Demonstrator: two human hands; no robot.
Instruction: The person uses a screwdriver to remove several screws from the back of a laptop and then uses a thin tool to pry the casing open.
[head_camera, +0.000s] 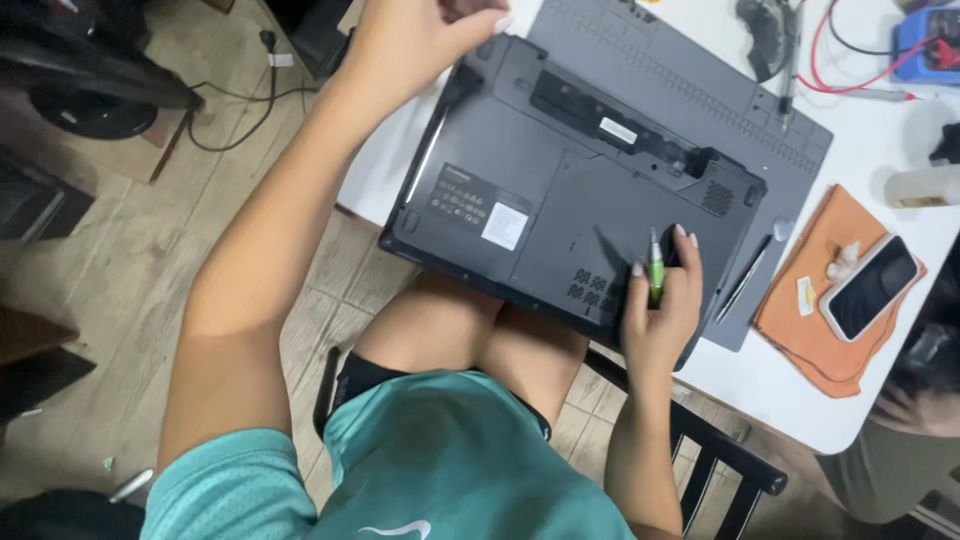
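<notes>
While right hand (660, 310) closes on slim green screwdriver (655, 268), left hand (415, 35) pinches matte grey laptop (570, 190) corner

The laptop (560, 190) lies on the mat (700, 90), phone (872, 287) to its right.

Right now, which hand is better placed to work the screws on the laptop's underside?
The right hand: it grips the green screwdriver, tip down on the laptop's base. The left hand only steadies the far corner.

Dark grey laptop (560, 190) upside down, tilted on mat edge, green-handled screwdriver (656, 272) upright on its base
</notes>
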